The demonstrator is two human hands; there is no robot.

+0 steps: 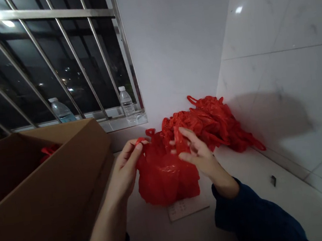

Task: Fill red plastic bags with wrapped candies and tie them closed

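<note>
Red plastic bag [166, 174] hangs between my hands, just right of the big cardboard box [40, 190] and above the white counter [277, 208]. Behind it a pile of red bags [214, 123] lies against the tiled wall. My left hand [127, 167] pinches one handle between thumb and fingertips; my right hand [195, 151] is closed round the other. A paper sheet [189, 207] lies beneath the bag, and a water bottle [126, 103] stands on the windowsill.
</note>
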